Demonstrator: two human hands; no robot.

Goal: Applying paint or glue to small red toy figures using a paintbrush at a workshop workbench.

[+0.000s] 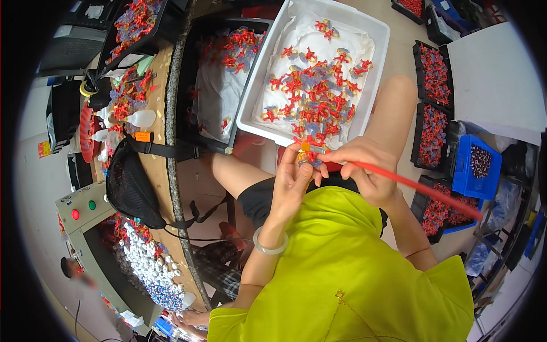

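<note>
Between the thumb and fingers of my left hand (290, 191) is a small red, orange and purple toy figure (307, 158), held just off the near edge of a white tray (380, 62). My right hand (369, 162) is closed around a long, thin red stick-like tool (421, 187). Its front end reaches to the figure, but the tip is too small to make out. The tray rests by my legs, lined with white cloth, and many similar red toy figures (319, 91) with purple parts lie heaped in it.
A black crate (188, 74) with more figures adjoins the tray's left side. Beyond it runs a workbench (162, 108) with bottles, a black mesh bag (134, 182) and white pieces. Black crates (436, 85) of figures and a blue bin (464, 179) stand right. A co-worker's hand (191, 320) shows lower left.
</note>
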